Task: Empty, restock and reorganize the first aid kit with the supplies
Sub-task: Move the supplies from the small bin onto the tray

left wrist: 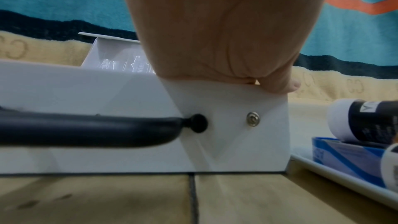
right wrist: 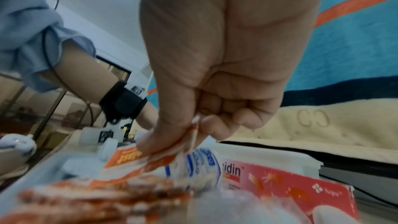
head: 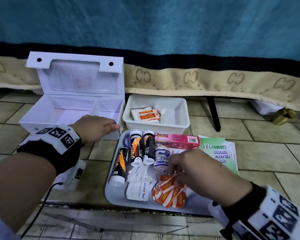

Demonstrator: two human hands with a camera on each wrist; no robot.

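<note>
The white first aid kit (head: 42, 116) stands open on the tiled floor, both compartments bare. My left hand (head: 95, 126) lies over its front wall near the right corner (left wrist: 237, 105), fingers hooked over the rim. Beside it a grey tray (head: 111, 191) holds tubes (head: 136, 148), a crepe bandage roll (head: 161, 158), cotton swabs, alcohol pads (head: 140, 189), pink Bacidin boxes (head: 177, 138) and orange plaster packets (head: 170, 196). My right hand (head: 184, 168) pinches several orange plaster packets (right wrist: 133, 161) between thumb and fingers just above the pile.
A white bin (head: 180, 125) behind the tray holds more plaster packets (head: 146, 115). A green first aid guide leaflet (head: 218, 151) lies right of the tray. A draped bed edge (head: 197, 80) and a dark leg (head: 214, 115) stand behind.
</note>
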